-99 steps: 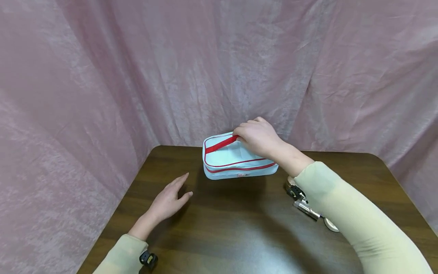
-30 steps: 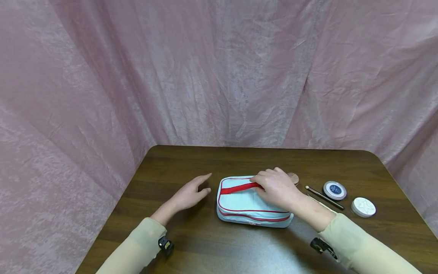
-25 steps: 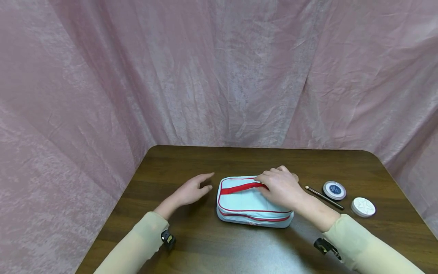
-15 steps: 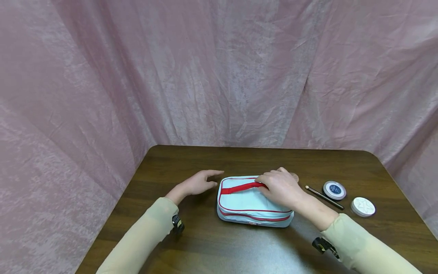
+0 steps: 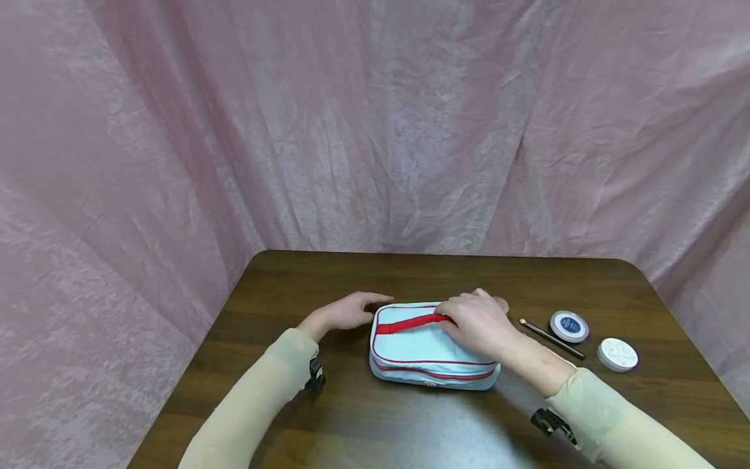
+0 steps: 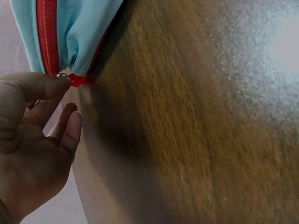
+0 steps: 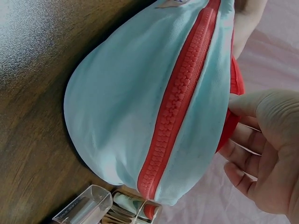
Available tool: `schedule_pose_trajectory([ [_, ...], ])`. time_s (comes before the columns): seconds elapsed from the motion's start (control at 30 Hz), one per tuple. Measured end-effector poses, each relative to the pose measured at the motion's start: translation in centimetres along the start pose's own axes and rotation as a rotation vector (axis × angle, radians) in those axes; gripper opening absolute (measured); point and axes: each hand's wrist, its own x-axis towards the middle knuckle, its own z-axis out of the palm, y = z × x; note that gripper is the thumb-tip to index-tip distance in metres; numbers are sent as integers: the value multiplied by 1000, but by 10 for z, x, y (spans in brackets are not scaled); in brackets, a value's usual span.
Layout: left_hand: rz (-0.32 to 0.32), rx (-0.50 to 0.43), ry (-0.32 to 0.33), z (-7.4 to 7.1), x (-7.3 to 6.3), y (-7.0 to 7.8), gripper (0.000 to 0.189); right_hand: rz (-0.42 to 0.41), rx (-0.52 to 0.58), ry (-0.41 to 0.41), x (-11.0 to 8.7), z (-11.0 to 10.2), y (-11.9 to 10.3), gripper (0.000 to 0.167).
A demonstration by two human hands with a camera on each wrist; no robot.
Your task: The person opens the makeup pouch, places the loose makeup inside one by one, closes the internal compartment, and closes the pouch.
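A light-blue zippered pouch point(image 5: 430, 345) with red piping lies on the table, its red strap handle point(image 5: 404, 324) running across the top. My right hand point(image 5: 477, 319) holds that handle with thumb and fingers, as the right wrist view also shows. The red zipper point(image 7: 175, 109) is closed along the side seen there. At the pouch's left end is my left hand point(image 5: 349, 311). In the left wrist view its thumb and index finger pinch the zipper pull point(image 6: 76, 80), which has a red bead; the other fingers curl loosely below.
Right of the pouch lie a dark makeup brush point(image 5: 552, 338), a round compact with a blue label point(image 5: 569, 326) and a white round compact point(image 5: 618, 354). A round tan item point(image 5: 500, 304) is partly behind my right hand. A clear plastic case point(image 7: 86, 207) sits near the pouch's end. A pink curtain point(image 5: 375, 130) hangs behind the wooden table.
The pouch came down from the air onto the table, still held by its handle. My left hand moved right and away from me to the pouch's left end and now pinches the zipper pull.
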Motion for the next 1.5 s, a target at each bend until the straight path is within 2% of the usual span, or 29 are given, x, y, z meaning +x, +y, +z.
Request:
schedule_pose_trajectory([
  [0.4, 2, 48, -12, 1, 3, -6, 55, -9, 1, 7, 0, 2, -1, 15],
  [0.73, 40, 83, -8, -2, 5, -7, 51, -9, -8, 16, 1, 2, 0, 14],
  [0.93, 37, 66, 2, -2, 6, -10, 49, -10, -1, 24, 1, 2, 0, 14],
  [1.17, 14, 14, 59, -4, 6, -14, 49, -13, 0, 39, 0, 2, 1, 13],
  [1.33, -15, -24, 89, -5, 4, -9, 36, -10, -1, 37, -1, 3, 1, 14],
  [1.5, -51, -20, 111, -5, 3, -6, 18, -10, 2, 34, -2, 3, 1, 14],
])
